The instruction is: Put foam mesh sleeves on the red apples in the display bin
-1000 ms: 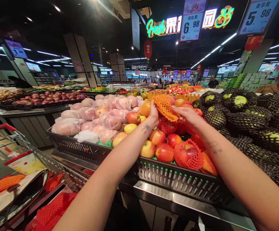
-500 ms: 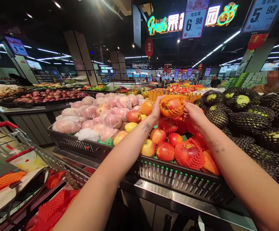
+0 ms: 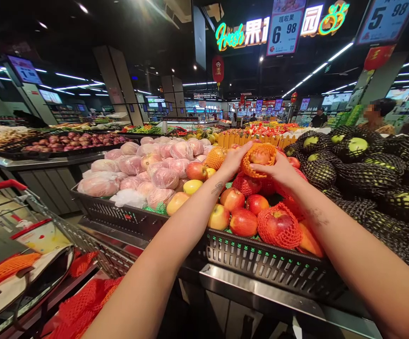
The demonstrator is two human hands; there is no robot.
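Note:
An apple in an orange foam net is held up over the front of a black crate. My right hand grips it from the right, thumb across the front of the net. On the left, my left hand has its fingers closed at the net's upper edge; its fingertips are partly hidden. Loose red apples lie below my hands, beside an apple in a red foam net. More red nets sit just under the held apple.
Plastic-wrapped pink fruit fills the crate's left side. Green fruit in black nets is piled at right. A shopping cart with red foam nets stands at lower left. Across the display, a person is at the right.
The netted apple has shifted slightly right and turned. My right hand has moved from its right edge to a fuller grip with the thumb in front; my left hand has slid to its upper left.

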